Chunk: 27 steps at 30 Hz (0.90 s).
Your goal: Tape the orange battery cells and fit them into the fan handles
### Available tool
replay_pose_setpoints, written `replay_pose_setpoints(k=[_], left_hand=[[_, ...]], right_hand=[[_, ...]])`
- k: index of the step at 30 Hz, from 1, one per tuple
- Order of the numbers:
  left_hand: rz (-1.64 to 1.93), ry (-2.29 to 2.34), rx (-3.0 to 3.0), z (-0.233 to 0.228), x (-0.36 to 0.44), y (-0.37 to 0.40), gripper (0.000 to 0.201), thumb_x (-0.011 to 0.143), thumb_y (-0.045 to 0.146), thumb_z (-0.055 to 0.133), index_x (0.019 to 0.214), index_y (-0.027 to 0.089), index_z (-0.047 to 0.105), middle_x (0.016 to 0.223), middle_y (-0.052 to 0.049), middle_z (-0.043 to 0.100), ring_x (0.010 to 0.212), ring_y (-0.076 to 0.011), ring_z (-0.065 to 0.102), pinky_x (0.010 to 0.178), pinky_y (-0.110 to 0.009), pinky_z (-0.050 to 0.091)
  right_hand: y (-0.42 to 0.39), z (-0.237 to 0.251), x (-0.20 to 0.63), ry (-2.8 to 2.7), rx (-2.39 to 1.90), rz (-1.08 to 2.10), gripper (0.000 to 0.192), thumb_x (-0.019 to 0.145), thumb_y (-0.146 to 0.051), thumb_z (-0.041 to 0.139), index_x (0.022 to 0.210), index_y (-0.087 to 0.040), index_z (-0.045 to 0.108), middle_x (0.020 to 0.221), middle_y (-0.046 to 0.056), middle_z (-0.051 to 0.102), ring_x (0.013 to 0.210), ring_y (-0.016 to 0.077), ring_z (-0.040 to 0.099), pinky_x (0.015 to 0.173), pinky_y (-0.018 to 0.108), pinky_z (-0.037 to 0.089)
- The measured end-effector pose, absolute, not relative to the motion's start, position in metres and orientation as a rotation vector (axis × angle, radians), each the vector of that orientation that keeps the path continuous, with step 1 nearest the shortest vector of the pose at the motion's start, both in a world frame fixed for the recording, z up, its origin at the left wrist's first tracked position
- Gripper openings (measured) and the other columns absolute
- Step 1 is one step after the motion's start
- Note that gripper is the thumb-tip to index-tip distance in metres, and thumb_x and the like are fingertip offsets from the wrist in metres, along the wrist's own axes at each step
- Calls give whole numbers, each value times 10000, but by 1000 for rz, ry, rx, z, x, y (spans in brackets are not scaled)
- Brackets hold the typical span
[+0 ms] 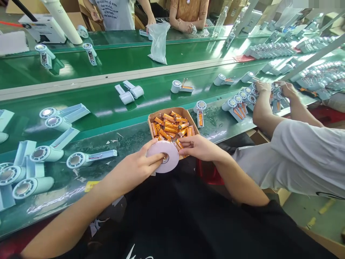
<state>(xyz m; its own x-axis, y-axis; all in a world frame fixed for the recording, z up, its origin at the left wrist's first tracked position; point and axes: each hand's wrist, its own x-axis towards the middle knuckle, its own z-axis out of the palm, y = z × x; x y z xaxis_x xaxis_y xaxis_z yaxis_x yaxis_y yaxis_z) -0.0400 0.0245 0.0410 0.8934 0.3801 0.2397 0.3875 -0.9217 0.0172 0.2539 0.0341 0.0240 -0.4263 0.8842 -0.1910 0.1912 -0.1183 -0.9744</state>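
Observation:
My left hand [141,160] grips a wide, pale lilac-white roll of tape [171,162], fingers across its face and one fingertip at the core. Close to the roll's right edge, my right hand [201,147] has thumb and fingers pinched around an orange battery cell [178,144], partly hidden by the fingers. Both hands are over the near side of a brown cardboard box [150,124], which holds many loose orange battery cells [170,128]. Just right of the box lies a light-blue fan housing [201,105] with an orange cell in its handle.
More light-blue fan housings [77,160] lie at left on the green bench. Others [176,86] rest on the green conveyor [105,95]. A co-worker's hands [262,88] are among grouped housings at right. Across the line, people stand near a clear plastic bag [159,43].

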Motion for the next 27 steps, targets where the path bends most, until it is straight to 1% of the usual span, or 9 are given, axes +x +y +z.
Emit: replay_pose_setpoints(k=[3, 7, 11, 14, 16, 18, 20, 22, 27], left_hand=[[-467, -786, -2947, 34, -32, 18, 450, 910, -8, 586, 1273, 199, 751, 1267, -96, 743, 1552, -388, 394, 1124, -508, 599], [-644, -930, -2914, 12, -16, 0, 342, 933, 83, 646, 1243, 174, 757, 1177, -132, 744, 1465, -418, 469, 1146, -622, 558], [-772, -796, -3044, -10, -4, -20, 318, 925, 74, 661, 1215, 161, 759, 1047, -111, 751, 1419, -403, 528, 1140, -597, 568], [-778, -853, -3113, -11, 2, -6, 437, 907, 63, 678, 1329, 171, 715, 1160, -122, 762, 1488, -422, 472, 1158, -614, 545], [-750, -964, -3154, -5, 5, 17, 525, 898, 140, 745, 1414, 195, 669, 1298, -122, 746, 1532, -434, 418, 1187, -642, 505], [-758, -1039, -3225, 1, 0, 41, 549, 902, 271, 796, 1432, 222, 660, 1375, -105, 729, 1526, -399, 443, 1215, -608, 483], [-861, -1257, -3156, -1, -22, 56, 484, 956, 382, 746, 1413, 241, 675, 1377, -94, 734, 1459, -332, 539, 1205, -544, 502], [-900, -1616, -2873, -9, -63, 56, 409, 1014, 429, 651, 1368, 231, 707, 1336, -104, 754, 1381, -305, 606, 1183, -529, 514], [-299, -2038, -2388, -33, -187, 19, 365, 975, 427, 650, 1276, 262, 776, 1344, -102, 757, 1409, -411, 558, 1206, -689, 413]], right_hand=[[17, 2, 222, -1075, -1075, 1552, 468, 772, -523, 897, 1078, -205, 742, 1073, 78, 837, 1025, 268, 797, 966, 418, 642], [-1, -23, 194, -604, -1000, 1291, 434, 828, -505, 866, 1131, -253, 682, 1221, 97, 810, 1158, 274, 773, 1012, 444, 642], [35, -6, 241, -567, -978, 1021, 323, 826, -408, 864, 1037, -223, 706, 1198, 85, 801, 1257, 234, 724, 1080, 378, 613], [70, 19, 281, -574, -890, 730, 244, 902, -400, 788, 1089, -268, 703, 1268, 29, 771, 1295, 170, 694, 1111, 331, 581], [77, 28, 283, -660, -879, 817, 299, 865, -392, 836, 1116, -287, 711, 1272, 18, 775, 1248, 173, 720, 1096, 342, 589], [67, 29, 270, -739, -898, 955, 385, 788, -401, 912, 1107, -285, 730, 1209, 28, 807, 1121, 187, 774, 1037, 352, 619], [47, 23, 260, -755, -932, 998, 461, 740, -404, 955, 1131, -285, 740, 1141, 39, 831, 1004, 197, 807, 955, 354, 648], [25, 14, 264, -726, -984, 971, 550, 718, -376, 977, 1203, -304, 730, 1087, 38, 842, 964, 216, 821, 884, 359, 666], [-8, -14, 303, -630, -1162, 969, 589, 651, -365, 1013, 1165, -275, 740, 913, 42, 849, 802, 238, 832, 746, 342, 675]])
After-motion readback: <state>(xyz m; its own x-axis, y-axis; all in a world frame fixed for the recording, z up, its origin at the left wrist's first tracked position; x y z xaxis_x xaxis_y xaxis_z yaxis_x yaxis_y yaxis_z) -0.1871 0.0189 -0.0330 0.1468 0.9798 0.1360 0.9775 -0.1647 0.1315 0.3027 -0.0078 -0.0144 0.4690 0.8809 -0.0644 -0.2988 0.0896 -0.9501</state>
